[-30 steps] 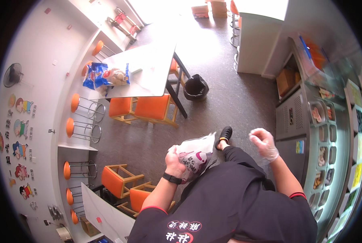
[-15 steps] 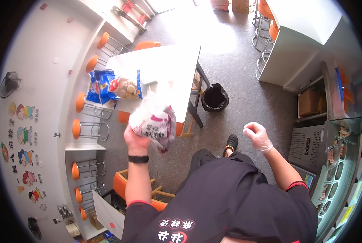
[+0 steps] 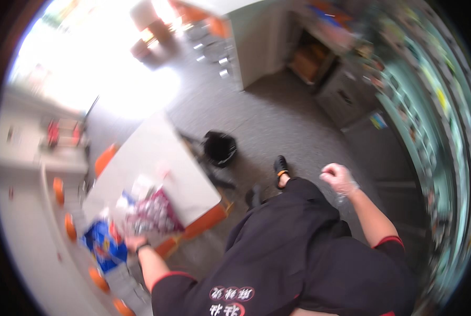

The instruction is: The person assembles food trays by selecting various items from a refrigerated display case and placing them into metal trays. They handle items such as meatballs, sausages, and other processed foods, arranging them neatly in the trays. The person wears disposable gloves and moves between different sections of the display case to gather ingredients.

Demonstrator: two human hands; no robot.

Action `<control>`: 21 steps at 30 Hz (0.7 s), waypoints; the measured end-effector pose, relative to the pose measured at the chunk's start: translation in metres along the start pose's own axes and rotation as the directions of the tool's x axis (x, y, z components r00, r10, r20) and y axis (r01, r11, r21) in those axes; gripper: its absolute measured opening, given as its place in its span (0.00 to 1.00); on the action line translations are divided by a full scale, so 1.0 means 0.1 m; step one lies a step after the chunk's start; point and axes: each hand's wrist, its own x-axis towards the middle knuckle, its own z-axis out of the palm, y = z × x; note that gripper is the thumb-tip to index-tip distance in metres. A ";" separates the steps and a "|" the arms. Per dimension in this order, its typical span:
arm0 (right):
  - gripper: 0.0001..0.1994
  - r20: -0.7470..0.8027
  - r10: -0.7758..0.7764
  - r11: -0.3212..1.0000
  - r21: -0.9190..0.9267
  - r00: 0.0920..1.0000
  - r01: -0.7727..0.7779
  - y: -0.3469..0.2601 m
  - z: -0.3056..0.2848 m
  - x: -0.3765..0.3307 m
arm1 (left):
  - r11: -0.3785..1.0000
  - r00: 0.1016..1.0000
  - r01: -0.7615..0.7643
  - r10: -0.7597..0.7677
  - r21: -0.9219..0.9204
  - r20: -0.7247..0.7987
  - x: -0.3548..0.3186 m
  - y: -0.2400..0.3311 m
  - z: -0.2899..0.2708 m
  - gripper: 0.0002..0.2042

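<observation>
A white plastic bag with purple print [image 3: 154, 213] lies on the near left part of the white table [image 3: 188, 184]. My left hand [image 3: 135, 243] is at its lower left edge; blur and the bags hide the fingers, so I cannot tell whether it grips. Just left of that hand is a blue food bag [image 3: 106, 243] with a red patch, at the table's edge. My right hand [image 3: 339, 179], in a clear plastic glove, is held out over the floor at the right. Its fingers are curled in, and nothing shows in them.
A black-lined trash bin [image 3: 219, 148] stands by the table's right side. Orange stools [image 3: 70, 226] line the left wall, and an orange chair [image 3: 206, 221] is tucked at the table's near edge. Along the right runs a glass-fronted display case [image 3: 404, 110] beside dark cabinets [image 3: 388, 163].
The view has turned toward the right and blurred. My left hand has lowered the purple-printed bag onto the table beside the blue bag. My right hand stays curled in about the same place.
</observation>
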 end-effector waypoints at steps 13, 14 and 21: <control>0.20 0.013 0.106 0.976 0.189 0.994 -0.107 0.81 -0.08 -0.95 | 0.817 0.930 -0.329 0.192 -0.474 -0.314 -2.33 2.14 -0.12 0.20; 0.21 -0.011 0.117 0.970 0.217 0.993 -0.112 0.89 -0.12 -0.96 | 0.804 0.931 -0.341 0.216 -0.488 -0.295 -2.56 2.28 -0.13 0.20; 0.19 -0.185 0.285 0.907 0.370 0.941 -0.202 2.36 -1.13 -1.25 | 0.895 0.995 -0.096 0.102 -0.436 -0.010 -4.45 3.11 -0.04 0.23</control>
